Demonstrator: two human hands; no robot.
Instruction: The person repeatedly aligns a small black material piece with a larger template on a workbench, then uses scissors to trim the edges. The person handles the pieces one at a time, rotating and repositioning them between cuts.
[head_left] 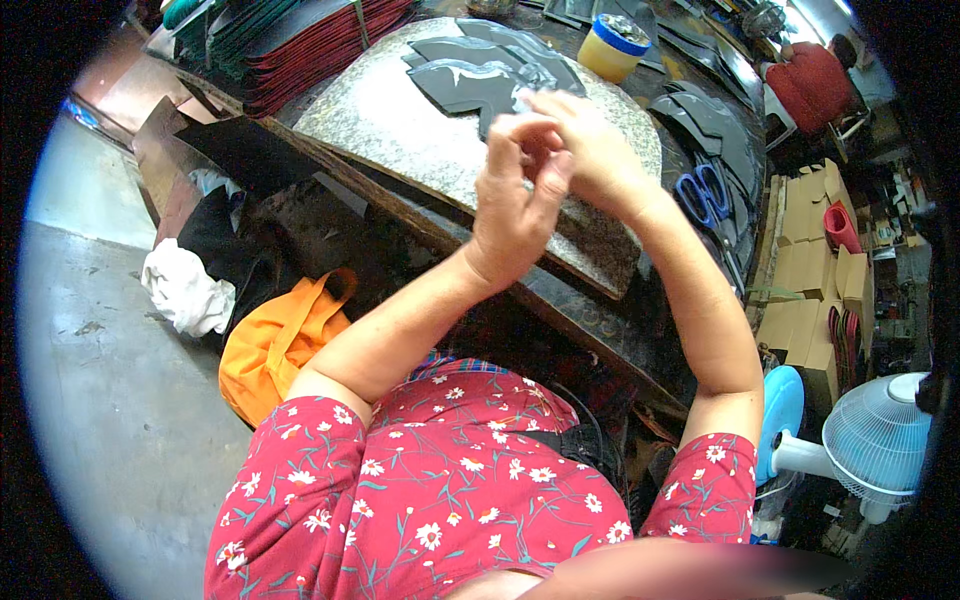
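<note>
My left hand (pixel 515 195) is raised over the near edge of a speckled stone slab (pixel 350 105). Its fingers are loosely bent, the thumb stands apart from them, and nothing shows between. Just behind it, partly overlapping, my right hand (pixel 590 150) reaches in from the right. Its fingers are drawn together, with their tips at the dark grey cut pieces (pixel 455 90); whatever they grip is hidden. These flat, notched pieces overlap in a fanned stack on the slab. Wet-looking whitish streaks run along their upper edges. A yellowish tub with a blue rim (pixel 613 50) stands behind my right hand.
Blue-handled scissors (pixel 705 195) and more dark cut pieces (pixel 705 115) lie right of the slab. Bundled red sheets (pixel 310 60) sit at the far left. An orange bag (pixel 285 335) is below left, a fan (pixel 875 440) at right. Another person (pixel 812 85) sits far right.
</note>
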